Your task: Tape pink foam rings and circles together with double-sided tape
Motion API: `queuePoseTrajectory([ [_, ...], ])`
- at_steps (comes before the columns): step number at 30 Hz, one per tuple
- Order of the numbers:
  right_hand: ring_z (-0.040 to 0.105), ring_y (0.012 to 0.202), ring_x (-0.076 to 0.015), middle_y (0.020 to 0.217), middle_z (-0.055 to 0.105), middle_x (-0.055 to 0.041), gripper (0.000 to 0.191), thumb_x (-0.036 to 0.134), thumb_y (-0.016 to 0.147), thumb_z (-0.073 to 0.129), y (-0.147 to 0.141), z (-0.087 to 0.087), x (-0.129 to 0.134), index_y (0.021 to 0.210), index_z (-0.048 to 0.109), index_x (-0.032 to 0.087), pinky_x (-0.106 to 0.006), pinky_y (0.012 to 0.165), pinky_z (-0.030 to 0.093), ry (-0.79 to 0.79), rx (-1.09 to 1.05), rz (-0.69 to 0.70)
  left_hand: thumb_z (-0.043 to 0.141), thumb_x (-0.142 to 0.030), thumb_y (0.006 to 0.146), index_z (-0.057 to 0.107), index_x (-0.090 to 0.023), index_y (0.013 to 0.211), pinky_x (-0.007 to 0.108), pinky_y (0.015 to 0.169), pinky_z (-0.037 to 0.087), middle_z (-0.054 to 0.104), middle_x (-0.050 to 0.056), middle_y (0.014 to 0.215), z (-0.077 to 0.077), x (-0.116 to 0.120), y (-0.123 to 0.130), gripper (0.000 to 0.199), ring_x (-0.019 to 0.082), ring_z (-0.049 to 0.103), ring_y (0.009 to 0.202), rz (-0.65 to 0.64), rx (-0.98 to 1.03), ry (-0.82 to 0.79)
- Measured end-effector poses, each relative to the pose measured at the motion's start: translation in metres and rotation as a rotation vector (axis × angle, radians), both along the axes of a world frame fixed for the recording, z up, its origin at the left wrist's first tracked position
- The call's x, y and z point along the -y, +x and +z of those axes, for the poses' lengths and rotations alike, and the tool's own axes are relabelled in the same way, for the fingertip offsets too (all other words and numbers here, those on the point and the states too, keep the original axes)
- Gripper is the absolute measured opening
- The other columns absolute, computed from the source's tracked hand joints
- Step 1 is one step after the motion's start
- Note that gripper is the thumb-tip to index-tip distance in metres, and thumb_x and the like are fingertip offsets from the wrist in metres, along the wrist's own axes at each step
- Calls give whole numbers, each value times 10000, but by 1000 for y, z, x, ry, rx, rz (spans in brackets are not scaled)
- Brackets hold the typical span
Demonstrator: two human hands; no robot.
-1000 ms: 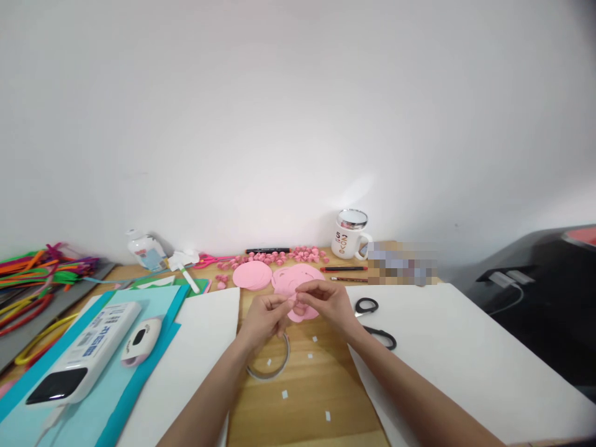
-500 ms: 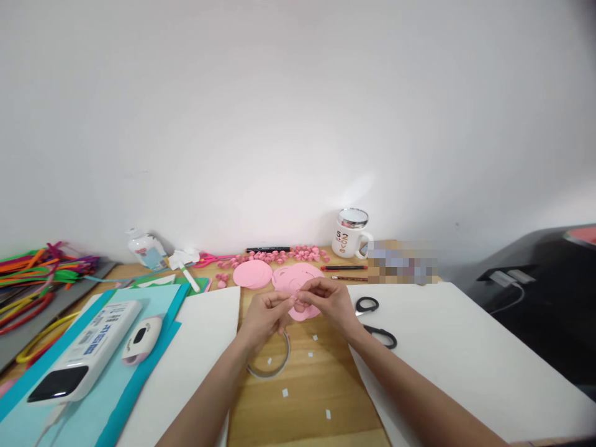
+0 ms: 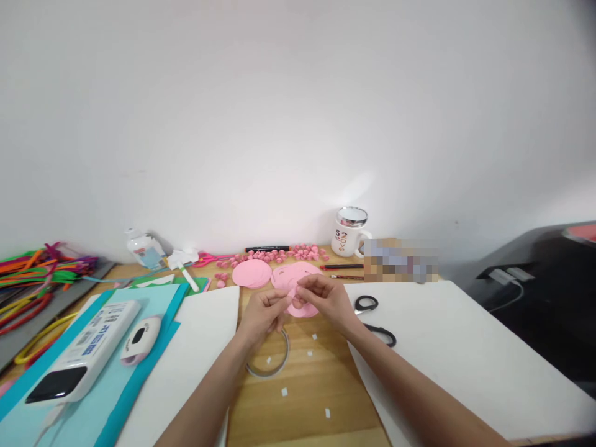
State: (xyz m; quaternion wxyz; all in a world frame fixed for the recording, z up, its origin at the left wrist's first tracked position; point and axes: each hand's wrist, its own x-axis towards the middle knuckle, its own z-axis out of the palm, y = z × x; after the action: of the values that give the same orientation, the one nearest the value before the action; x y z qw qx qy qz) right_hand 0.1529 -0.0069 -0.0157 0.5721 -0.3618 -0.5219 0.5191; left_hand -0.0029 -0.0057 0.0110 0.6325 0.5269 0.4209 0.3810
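Note:
My left hand [image 3: 264, 313] and my right hand [image 3: 325, 300] meet above the table, fingertips pinched together on a small pink paper piece [image 3: 292, 292]. Its shape is mostly hidden by the fingers. Behind and beneath them lie overlapping pink paper circles [image 3: 302, 270], with a second stack of pink circles [image 3: 251, 273] to the left. Small rolled pink pieces [image 3: 305, 251] are heaped along the back. A roll of tape [image 3: 287, 354] lies flat below my left hand, and little white squares [image 3: 284, 392] are scattered on the wood.
Black-handled scissors [image 3: 367, 303] lie on white paper at right. A mug [image 3: 348, 239] stands at the back near two pencils. At left are a white power bank [image 3: 88, 347], a small white device [image 3: 141, 339], a bottle [image 3: 145, 249] and colourful pipe cleaners [image 3: 41, 273].
Both hands keep their pinch with only slight finger movement, and more of the pink piece shows between the fingertips. The whole view has shifted very slightly.

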Motion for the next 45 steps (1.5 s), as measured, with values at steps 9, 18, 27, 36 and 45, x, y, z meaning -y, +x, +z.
queuePoseTrajectory([
  [9,599,541,-130,639,643,-16,273,353,609,722,1,0,0,742,583,160,-256,532,480,-15,4,14,680,-356,635,689,-112,802,161,297,116,509,-37,326,-5,0,0,296,17,295,233,-1,-18,-7],
  [18,604,570,-146,601,638,-10,215,356,670,668,0,1,-1,777,647,171,-293,600,501,33,31,12,687,-379,599,699,-115,736,170,301,108,483,-46,303,4,1,2,299,18,287,231,32,-29,8],
  [27,613,593,-150,672,642,-22,242,326,661,683,1,-4,-2,835,627,168,-319,623,516,52,16,24,668,-395,636,688,-114,742,166,311,132,458,-57,303,-1,0,0,301,24,283,246,44,-93,37],
  [36,590,670,-138,735,612,-19,250,304,599,726,-2,-2,1,772,607,168,-278,649,497,34,72,-21,629,-443,670,586,-121,481,170,336,204,527,-14,390,-7,-4,-2,375,33,362,298,64,-123,81],
  [45,544,598,-112,671,566,11,285,336,547,746,-3,2,5,683,557,171,-245,578,473,24,197,-25,738,-395,537,647,-111,486,177,362,249,498,-16,371,-2,-1,-2,302,45,362,354,63,-67,-9],
])
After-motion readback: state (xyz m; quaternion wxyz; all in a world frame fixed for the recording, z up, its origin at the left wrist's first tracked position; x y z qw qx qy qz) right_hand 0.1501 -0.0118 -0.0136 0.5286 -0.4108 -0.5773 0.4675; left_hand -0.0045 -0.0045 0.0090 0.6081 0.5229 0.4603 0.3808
